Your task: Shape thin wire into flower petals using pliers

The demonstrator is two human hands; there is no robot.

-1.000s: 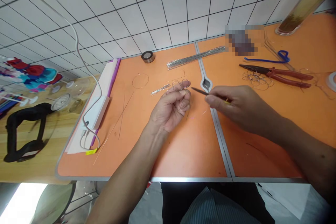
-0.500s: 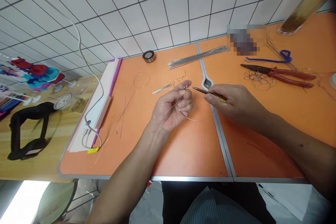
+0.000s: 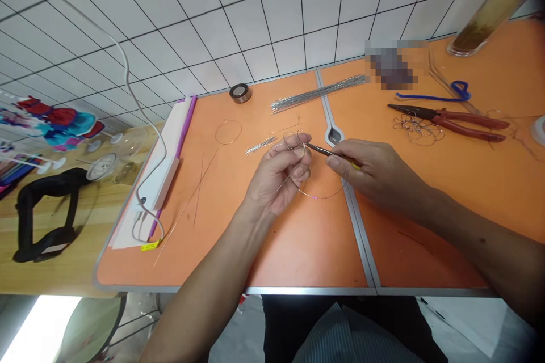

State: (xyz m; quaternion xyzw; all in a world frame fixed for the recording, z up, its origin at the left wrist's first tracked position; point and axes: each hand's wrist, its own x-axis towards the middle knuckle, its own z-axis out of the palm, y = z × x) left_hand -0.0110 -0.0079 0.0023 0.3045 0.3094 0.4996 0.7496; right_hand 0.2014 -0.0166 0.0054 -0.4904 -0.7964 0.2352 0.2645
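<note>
My left hand (image 3: 279, 173) is curled over the middle of the orange table (image 3: 298, 238), pinching a small shape of looped thin wire (image 3: 293, 139) between thumb and fingers. A long curved strand of the wire (image 3: 323, 195) trails from it toward my right hand. My right hand (image 3: 374, 173) is closed on slim pliers with a yellow grip (image 3: 330, 152). Their dark tip touches the wire loops at my left fingertips.
A bundle of straight wires (image 3: 317, 92), a tape roll (image 3: 240, 92), a wire ring (image 3: 228, 131) and loose wires (image 3: 200, 187) lie on the left half. Red-handled pliers (image 3: 460, 120), a wire tangle (image 3: 415, 126), a blue cord (image 3: 451, 92) and a glass jar (image 3: 489, 11) sit right. A white charger (image 3: 159, 181) lies left.
My right hand has moved left, bringing the plier tip from a gap beside the wire loops onto them. My left hand has shifted slightly, and the trailing strand now hangs in a curve.
</note>
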